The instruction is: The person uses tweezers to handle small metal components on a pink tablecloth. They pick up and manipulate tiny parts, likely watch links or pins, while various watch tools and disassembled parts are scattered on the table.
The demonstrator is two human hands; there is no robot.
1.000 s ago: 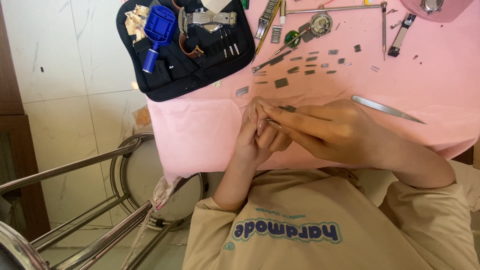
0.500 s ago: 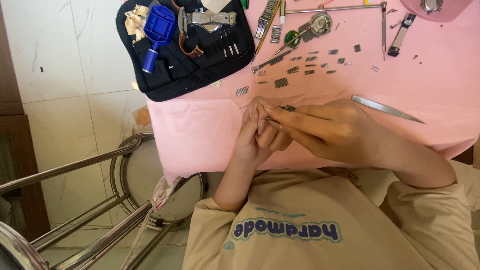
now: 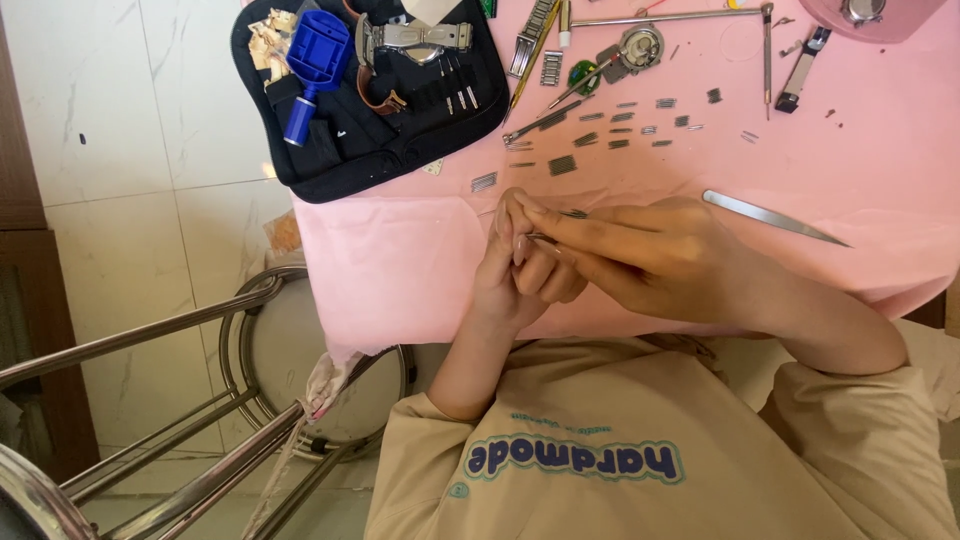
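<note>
Both hands meet at the near edge of the pink tabletop (image 3: 880, 170): the left hand (image 3: 520, 275) has its grip pressed together around a small metal pin (image 3: 572, 213), the right hand (image 3: 660, 255) pinching that pin too, with steel tweezers (image 3: 775, 217) just beside and loose watch-band links (image 3: 562, 165) beyond

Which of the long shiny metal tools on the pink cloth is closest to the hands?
The silver tweezers, lying alone just beside the right hand. The other long tools lie farther up the pink cloth, among the small metal links.
</note>
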